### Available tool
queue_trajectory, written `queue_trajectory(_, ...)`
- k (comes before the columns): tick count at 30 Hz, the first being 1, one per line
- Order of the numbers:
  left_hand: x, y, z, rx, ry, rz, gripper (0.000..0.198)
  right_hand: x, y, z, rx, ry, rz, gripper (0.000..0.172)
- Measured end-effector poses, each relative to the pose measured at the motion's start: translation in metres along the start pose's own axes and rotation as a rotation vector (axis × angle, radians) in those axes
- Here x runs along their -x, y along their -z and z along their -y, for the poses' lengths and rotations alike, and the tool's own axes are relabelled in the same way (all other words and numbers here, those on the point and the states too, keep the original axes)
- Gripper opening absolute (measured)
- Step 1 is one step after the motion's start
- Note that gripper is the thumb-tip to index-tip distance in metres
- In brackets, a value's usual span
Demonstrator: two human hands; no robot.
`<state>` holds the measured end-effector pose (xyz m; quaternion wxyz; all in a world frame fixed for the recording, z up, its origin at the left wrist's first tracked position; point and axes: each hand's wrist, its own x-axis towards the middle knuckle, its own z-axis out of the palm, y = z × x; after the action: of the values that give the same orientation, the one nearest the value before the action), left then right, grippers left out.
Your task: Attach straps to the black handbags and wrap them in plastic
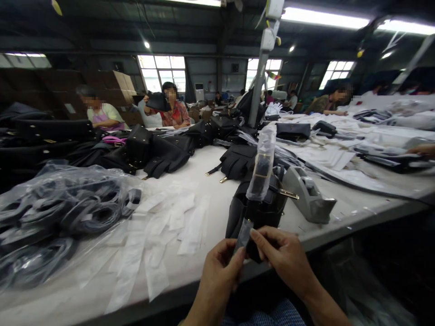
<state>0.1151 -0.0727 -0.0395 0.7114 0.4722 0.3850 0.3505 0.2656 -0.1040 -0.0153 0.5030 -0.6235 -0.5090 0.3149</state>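
Observation:
A black strap (252, 209) with clear plastic wrap (261, 167) around parts of it runs from my hands up across the table. My left hand (222, 267) is closed on the strap's near end, thumb on top. My right hand (283, 253) pinches the strap's right edge between thumb and fingers. Just beyond my hands lies a black bag (236, 213), partly covered by the strap. To its right stands a grey tape dispenser (311, 199), close to a gold metal clasp (288, 194).
White plastic sleeves (152, 235) lie spread at left, beside a clear bag of coiled black straps (98, 213). Black bags (166, 154) are piled along the back. A metal post (258, 86) rises behind the strap. Co-workers (171, 106) sit across the table.

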Motion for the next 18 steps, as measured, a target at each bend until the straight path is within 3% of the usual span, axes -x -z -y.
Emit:
queue_trajectory(2, -0.001, 0.001, 0.004, -0.076, -0.071, -0.07, 0.035, -0.003, 0.022, -0.002, 0.098, 0.08, -0.046, 0.042)
queue_trajectory(4, -0.002, 0.003, 0.007, -0.138, -0.167, -0.127, 0.034, -0.013, 0.056, -0.007, 0.21, 0.146, -0.266, 0.036)
queue_trajectory(6, -0.002, 0.004, 0.009, -0.193, -0.224, -0.161, 0.033, -0.032, 0.1, -0.016, 0.353, 0.133, -0.573, 0.03)
queue_trajectory(8, -0.002, 0.005, 0.01, -0.232, -0.237, -0.18, 0.033, -0.056, 0.144, -0.029, 0.505, 0.045, -0.684, 0.03)
queue_trajectory(12, -0.003, 0.004, 0.013, -0.252, -0.243, -0.208, 0.035, -0.098, 0.205, -0.059, 0.48, -0.105, -0.659, 0.015)
queue_trajectory(14, -0.004, 0.003, 0.015, -0.245, -0.247, -0.224, 0.035, -0.108, 0.216, -0.071, 0.412, -0.166, -0.598, 0.02)
queue_trajectory(18, -0.005, 0.003, 0.017, -0.233, -0.276, -0.236, 0.034, -0.111, 0.22, -0.083, 0.206, -0.223, -0.501, 0.03)
